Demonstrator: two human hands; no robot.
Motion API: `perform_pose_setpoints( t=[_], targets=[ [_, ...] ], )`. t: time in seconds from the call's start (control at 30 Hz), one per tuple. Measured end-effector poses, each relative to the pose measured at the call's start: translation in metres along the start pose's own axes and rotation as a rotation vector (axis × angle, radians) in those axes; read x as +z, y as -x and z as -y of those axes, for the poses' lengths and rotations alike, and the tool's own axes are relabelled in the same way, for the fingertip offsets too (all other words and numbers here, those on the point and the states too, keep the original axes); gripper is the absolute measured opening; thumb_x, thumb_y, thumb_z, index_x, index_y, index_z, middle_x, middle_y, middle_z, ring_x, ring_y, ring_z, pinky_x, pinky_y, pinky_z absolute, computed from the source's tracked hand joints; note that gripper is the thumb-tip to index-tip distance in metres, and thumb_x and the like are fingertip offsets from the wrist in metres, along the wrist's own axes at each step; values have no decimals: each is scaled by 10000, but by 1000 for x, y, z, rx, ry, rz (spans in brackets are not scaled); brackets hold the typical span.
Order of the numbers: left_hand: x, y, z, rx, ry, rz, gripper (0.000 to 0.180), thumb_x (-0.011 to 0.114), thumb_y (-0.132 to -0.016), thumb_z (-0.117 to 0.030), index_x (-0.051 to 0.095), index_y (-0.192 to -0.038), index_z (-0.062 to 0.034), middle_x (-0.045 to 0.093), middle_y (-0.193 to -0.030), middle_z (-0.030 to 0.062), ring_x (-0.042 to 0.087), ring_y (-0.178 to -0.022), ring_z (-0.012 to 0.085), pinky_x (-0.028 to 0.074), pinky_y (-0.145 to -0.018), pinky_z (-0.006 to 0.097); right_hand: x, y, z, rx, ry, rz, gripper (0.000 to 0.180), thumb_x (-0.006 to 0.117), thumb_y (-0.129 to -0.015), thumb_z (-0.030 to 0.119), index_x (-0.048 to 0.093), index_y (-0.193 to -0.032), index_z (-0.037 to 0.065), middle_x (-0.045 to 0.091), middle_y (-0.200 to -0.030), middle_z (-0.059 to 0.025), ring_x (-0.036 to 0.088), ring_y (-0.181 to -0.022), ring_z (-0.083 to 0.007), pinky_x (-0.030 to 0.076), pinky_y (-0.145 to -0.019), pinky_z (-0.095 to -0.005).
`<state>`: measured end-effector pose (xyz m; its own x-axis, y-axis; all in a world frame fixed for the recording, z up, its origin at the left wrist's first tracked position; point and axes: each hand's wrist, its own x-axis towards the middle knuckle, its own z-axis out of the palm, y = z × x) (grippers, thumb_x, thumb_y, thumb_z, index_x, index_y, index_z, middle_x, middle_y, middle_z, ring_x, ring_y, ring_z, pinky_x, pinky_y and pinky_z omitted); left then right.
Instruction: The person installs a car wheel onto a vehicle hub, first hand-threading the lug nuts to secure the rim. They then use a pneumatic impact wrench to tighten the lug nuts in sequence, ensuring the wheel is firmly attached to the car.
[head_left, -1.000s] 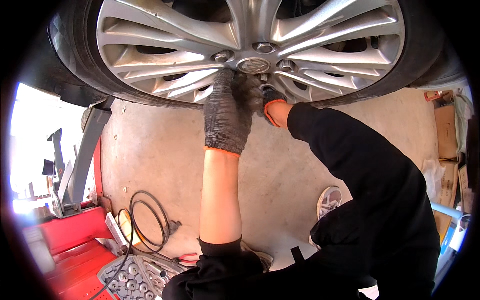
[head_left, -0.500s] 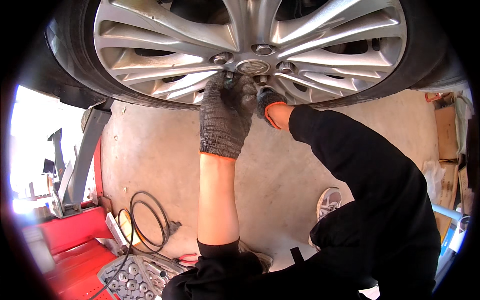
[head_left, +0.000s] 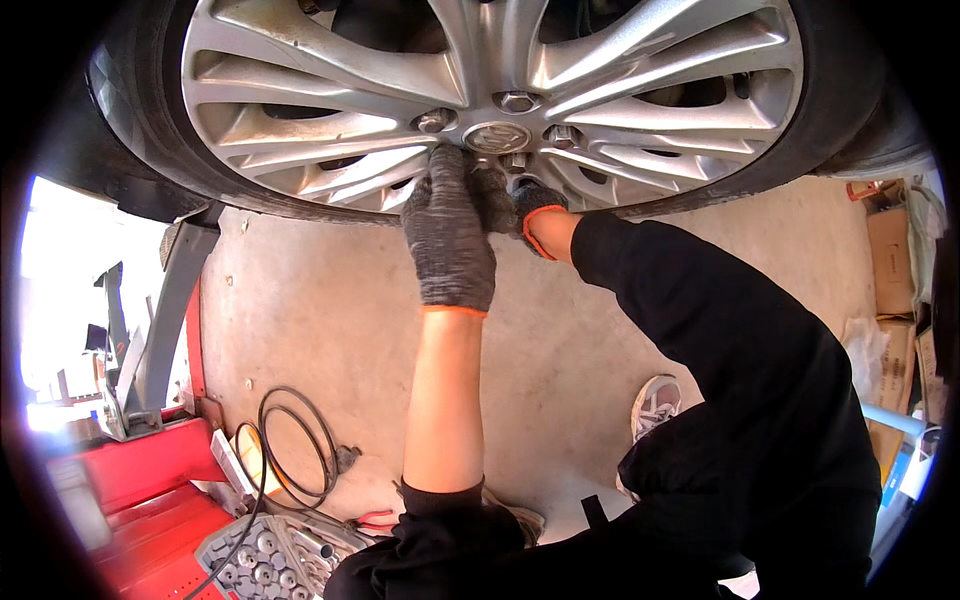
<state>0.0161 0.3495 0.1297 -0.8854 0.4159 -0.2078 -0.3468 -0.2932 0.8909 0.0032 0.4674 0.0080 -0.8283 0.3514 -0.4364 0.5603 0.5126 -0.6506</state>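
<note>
A silver alloy wheel (head_left: 380, 75) with a dark tyre (head_left: 840, 90) fills the top of the view. Several lug nuts surround its round centre cap (head_left: 498, 138), including an upper one (head_left: 518, 102), a left one (head_left: 436, 121) and a lower one (head_left: 515, 161). My left hand (head_left: 450, 235), in a grey knitted glove with an orange cuff, reaches up below the cap. Its fingertips close around the lower-left lug nut, which they now hide. My right hand (head_left: 540, 212), gloved alike, is curled just below the lower nut. Whatever it grips is hidden.
Grey lift arm (head_left: 178, 310) stands left of the wheel. On the floor at lower left are a coiled black cable (head_left: 330, 430), red-handled pliers (head_left: 376, 520), a tray of sockets (head_left: 260, 565) and a red cabinet (head_left: 150, 520). Cardboard boxes (head_left: 893, 260) line the right side.
My left hand has turned and its fingers have shifted over the lower-left nut, covering it. The right hand stays almost in place. The view has shifted slightly.
</note>
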Motion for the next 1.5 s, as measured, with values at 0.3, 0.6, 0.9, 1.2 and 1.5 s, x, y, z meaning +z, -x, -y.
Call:
perform_pose_setpoints(
  t=[0.3,0.6,0.9,1.2,1.5],
  targets=[
    [-2,-11,10,386,-739,-196,268,523,-917,-279,584,-763,-69,565,-618,28,550,-535,117,401,-441,235,-2,-1,2,4,46,28,731,306,-857,598,250,-1447,172,196,-1514,-84,207,-1381,-249,178,-1118,-416],
    [-6,0,6,-82,33,16,180,564,-906,-210,575,-903,-30,618,-730,56,588,-605,125,439,-423,238,-2,18,5,8,34,6,702,306,-868,574,249,-1447,181,185,-1517,-85,205,-1382,-254,183,-1118,-411],
    [-10,-7,-10,-385,709,221,177,513,-899,-203,554,-975,-48,617,-867,67,591,-735,140,476,-539,214,14,-5,-12,-35,-81,-21,681,300,-879,555,255,-1444,178,191,-1514,-91,211,-1380,-268,195,-1117,-411],
    [-3,-2,-5,-303,582,35,213,484,-932,-252,560,-977,-58,600,-799,53,533,-599,124,397,-429,197,47,-40,-41,-91,-343,-5,660,294,-889,536,261,-1441,176,196,-1511,-98,217,-1378,-283,207,-1116,-411],
    [1,0,14,187,-216,-119,309,513,-930,-256,612,-761,-16,587,-602,64,529,-518,154,393,-455,272,34,-17,-20,-15,31,-131,698,355,-865,563,327,-1411,129,305,-1458,-147,302,-1340,-315,249,-1096,-423]
  ],
)
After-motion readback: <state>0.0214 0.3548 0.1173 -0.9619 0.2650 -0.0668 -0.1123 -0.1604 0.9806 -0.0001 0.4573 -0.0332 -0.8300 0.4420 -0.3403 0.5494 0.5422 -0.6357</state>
